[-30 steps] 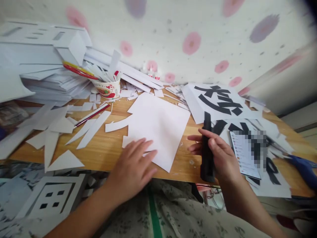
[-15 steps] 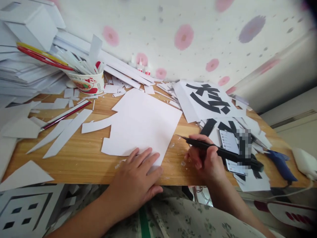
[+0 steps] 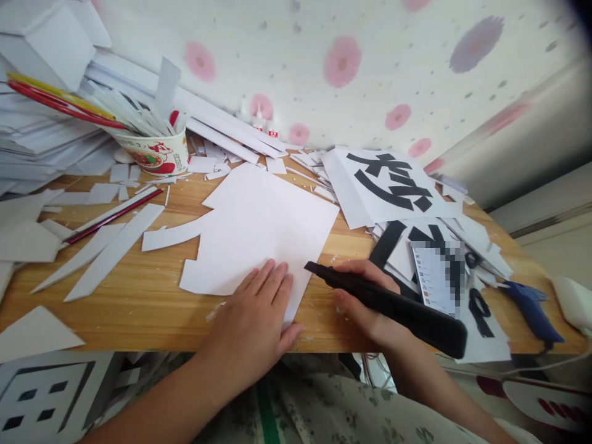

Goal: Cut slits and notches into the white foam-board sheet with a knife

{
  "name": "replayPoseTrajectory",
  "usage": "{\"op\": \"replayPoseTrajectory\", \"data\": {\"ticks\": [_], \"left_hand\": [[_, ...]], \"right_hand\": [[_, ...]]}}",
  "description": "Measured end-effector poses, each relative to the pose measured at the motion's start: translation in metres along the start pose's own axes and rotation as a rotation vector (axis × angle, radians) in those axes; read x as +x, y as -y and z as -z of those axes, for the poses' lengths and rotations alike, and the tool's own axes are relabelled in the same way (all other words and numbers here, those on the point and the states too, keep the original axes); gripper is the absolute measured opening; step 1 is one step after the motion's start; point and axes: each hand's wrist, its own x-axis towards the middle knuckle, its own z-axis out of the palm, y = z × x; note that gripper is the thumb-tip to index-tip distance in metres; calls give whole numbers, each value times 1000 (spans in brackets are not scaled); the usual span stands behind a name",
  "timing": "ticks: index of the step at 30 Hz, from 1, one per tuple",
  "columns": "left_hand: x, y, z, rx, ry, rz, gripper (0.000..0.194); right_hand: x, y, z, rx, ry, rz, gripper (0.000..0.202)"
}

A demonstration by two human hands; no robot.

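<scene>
A white sheet (image 3: 259, 222) with a notched left edge lies on the wooden table (image 3: 139, 320). My left hand (image 3: 259, 308) rests flat on its lower right part, palm down, fingers stretched and close to each other. My right hand (image 3: 370, 302) is wrapped round a black pen-like tool (image 3: 393, 302), whose dark tip points left, near the sheet's right edge. Whether the tip touches anything cannot be made out. To the right of that hand lies a phone (image 3: 432, 277) with a lit screen, on papers with black strokes.
A paper cup (image 3: 160, 154) full of strips stands at the back left beside stacked white boards (image 3: 32, 135). White offcuts and a dark red pen (image 3: 111, 216) lie left. A printed sheet (image 3: 388, 185), scissors (image 3: 476, 290) and a blue glue gun (image 3: 531, 308) are at the right.
My right hand has turned the black tool and brought its tip left, closer to the sheet. My left hand's fingers have drawn closer together. The view has shifted slightly.
</scene>
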Motion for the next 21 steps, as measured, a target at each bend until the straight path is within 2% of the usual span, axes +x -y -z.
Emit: {"op": "replayPoseTrajectory", "data": {"ticks": [5,11,17,21], "left_hand": [[-1,0,-3,12,13,13,61],[-1,1,-2,4,27,7,60],[0,1,-1,6,23,2,59],[4,0,2,25,27,5,58]], "right_hand": [[1,0,1,-86,45,59,23],[3,-3,-2,-46,71,164,27],[14,-2,3,-111,194,285,27],[20,-1,0,-56,170,311,24]]}}
